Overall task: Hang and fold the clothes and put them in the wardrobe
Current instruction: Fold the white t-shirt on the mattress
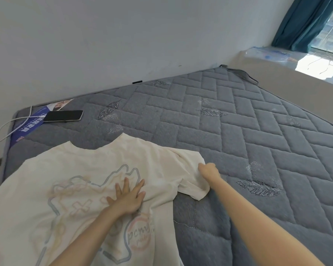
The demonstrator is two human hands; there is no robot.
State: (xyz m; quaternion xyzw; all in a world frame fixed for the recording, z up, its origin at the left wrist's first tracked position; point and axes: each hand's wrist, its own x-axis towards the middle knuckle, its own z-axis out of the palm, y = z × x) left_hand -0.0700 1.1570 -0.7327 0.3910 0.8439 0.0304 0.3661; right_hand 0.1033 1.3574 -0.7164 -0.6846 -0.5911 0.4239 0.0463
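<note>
At the far left a white charging cable (6, 127) loops off the edge of the bed and runs up to a black phone (63, 115), which lies face up near the top left corner of the grey quilted mattress (238, 135), partly over a blue printed label (30, 124) on that corner. Below the phone, the cream T-shirt (46, 179) is spread flat on the left part of the mattress, collar toward the wall, its pale blue and pink printed outline facing up and a round printed badge with lettering nearer the hem. The left hand (128, 198) rests palm down on the middle of the shirt, over the print, its fingers (138, 186) spread wide and flat, grasping nothing. Just to the right, the shirt's right-side sleeve (192, 181) lies out on the mattress, with a fold of cloth doubled over near the shoulder. The right hand (209, 170) sits at the outer edge of that sleeve, curled closed with the cloth bunched under it, so it appears to pinch the sleeve's edge. Further right the mattress is bare quilting stitched with feather motifs, one embroidered feather (258, 188) lying close beside the right forearm. At the far right, a low ledge (277, 73) runs under a window with a teal curtain (304, 22).
</note>
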